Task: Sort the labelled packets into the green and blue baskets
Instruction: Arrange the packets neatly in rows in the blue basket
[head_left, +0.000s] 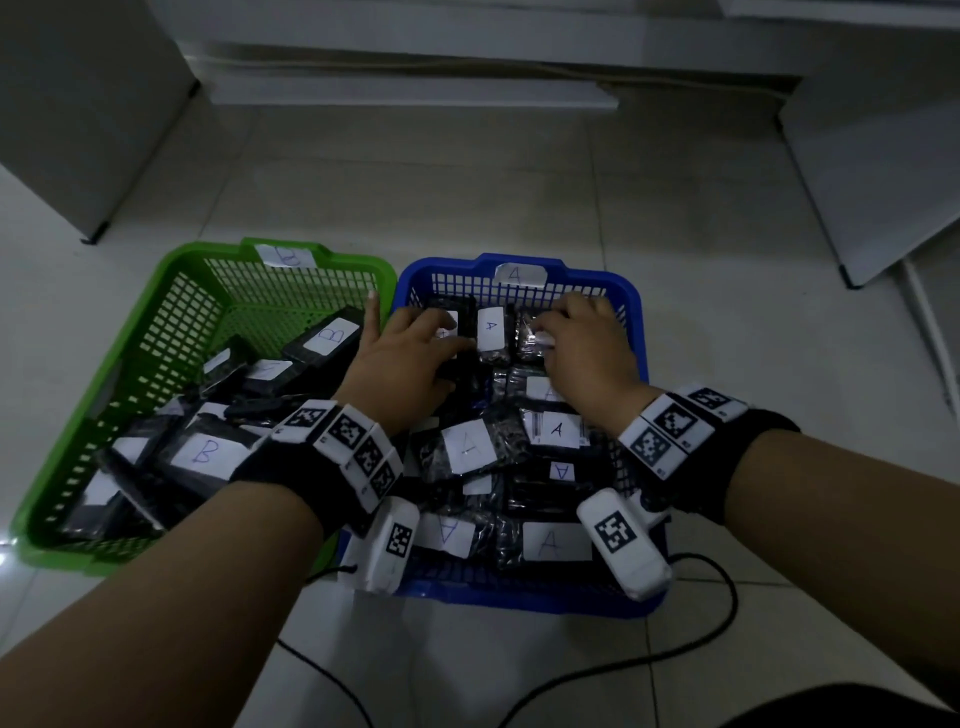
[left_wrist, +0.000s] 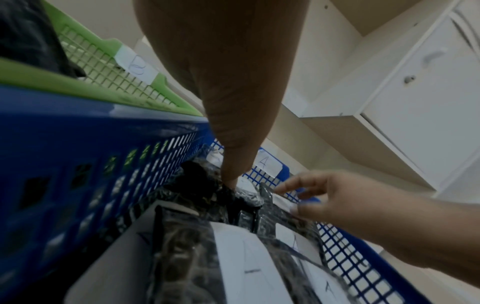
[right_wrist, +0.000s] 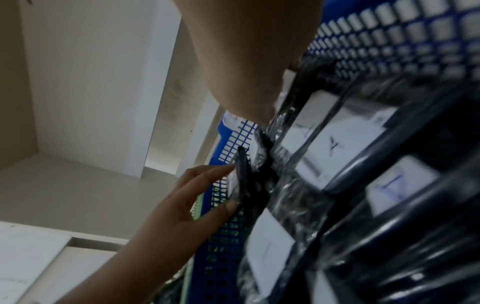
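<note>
The green basket (head_left: 208, 250), tagged B, holds several black packets with B labels (head_left: 208, 453). The blue basket (head_left: 631, 299), tagged A, holds several with A labels (head_left: 556, 430). Both hands reach into the far end of the blue basket. My left hand (head_left: 441, 335) pinches a black packet (right_wrist: 244, 174) standing on edge near the far left wall, with its little finger raised. My right hand (head_left: 545, 335) curls over another black packet (head_left: 527, 332) by the far wall, seen edge-on (left_wrist: 267, 195) in the left wrist view. An upright A packet (head_left: 491, 332) stands between the hands.
The baskets sit side by side on a pale tiled floor. Black cables (head_left: 717, 639) run across the tiles near me. White furniture panels stand at the left (head_left: 78, 104) and right (head_left: 872, 171), and a low white ledge (head_left: 415, 96) lies beyond the baskets.
</note>
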